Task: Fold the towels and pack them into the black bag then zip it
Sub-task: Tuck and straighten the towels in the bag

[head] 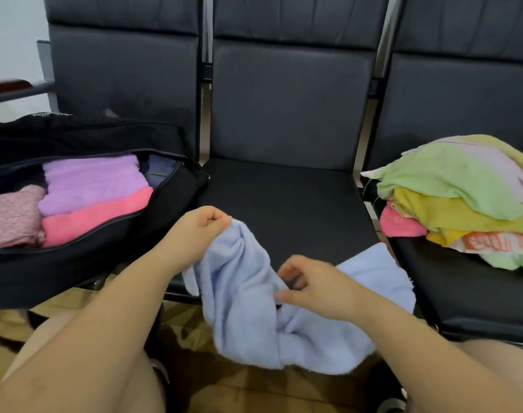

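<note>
So my left hand (203, 231) pinches a corner of the blue towel (245, 308), right hand (310, 287) grips its bunched middle; soft, light, floppy, best held by corners.

— Where are the hands?
— Both bare arms reach forward. The left hand (199, 226) is up higher, fingers curled tight in a pinch.
— And the other one?
— The right hand (309, 286) is lower, fingers bent, thumb pointing left, pinching too.
</note>
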Action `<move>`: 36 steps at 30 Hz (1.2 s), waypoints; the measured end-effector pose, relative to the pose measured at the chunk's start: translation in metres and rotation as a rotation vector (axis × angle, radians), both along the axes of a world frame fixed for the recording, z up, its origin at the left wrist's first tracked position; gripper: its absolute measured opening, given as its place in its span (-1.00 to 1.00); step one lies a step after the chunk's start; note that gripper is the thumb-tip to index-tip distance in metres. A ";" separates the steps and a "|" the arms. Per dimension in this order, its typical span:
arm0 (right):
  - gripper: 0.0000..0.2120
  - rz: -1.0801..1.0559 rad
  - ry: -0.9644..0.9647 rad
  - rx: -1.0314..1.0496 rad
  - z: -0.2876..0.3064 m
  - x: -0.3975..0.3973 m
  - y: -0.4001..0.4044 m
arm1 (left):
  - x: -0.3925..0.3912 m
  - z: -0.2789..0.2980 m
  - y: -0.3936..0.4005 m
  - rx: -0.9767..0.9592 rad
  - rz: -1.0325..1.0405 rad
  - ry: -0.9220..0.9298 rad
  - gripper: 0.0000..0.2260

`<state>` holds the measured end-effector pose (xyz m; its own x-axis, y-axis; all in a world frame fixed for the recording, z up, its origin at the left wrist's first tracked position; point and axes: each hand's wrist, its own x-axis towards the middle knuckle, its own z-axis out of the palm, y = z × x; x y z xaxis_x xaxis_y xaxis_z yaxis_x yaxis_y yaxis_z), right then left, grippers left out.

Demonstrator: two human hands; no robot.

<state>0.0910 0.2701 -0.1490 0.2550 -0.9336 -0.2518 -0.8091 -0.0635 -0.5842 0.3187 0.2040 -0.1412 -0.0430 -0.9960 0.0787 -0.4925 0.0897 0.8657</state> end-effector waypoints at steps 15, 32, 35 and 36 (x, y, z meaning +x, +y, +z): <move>-0.81 -0.238 0.434 0.185 -0.002 -0.070 -0.016 | 0.001 0.001 0.011 0.017 0.031 -0.006 -0.84; -0.79 0.025 -0.373 0.064 0.017 -0.018 0.011 | -0.040 0.020 0.042 0.044 -0.376 0.104 -0.84; -0.85 -0.026 -0.392 0.081 0.030 -0.034 0.011 | -0.029 0.021 0.036 0.001 -0.332 -0.010 -0.81; -0.86 -0.027 -0.328 0.082 0.035 -0.043 0.012 | -0.026 0.023 0.036 0.001 -0.336 -0.049 -0.82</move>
<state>0.0482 0.2816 -0.1137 0.3101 -0.9212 -0.2349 -0.5777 0.0136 -0.8161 0.2929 0.2401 -0.1182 -0.3725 -0.9256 0.0674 -0.4763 0.2530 0.8421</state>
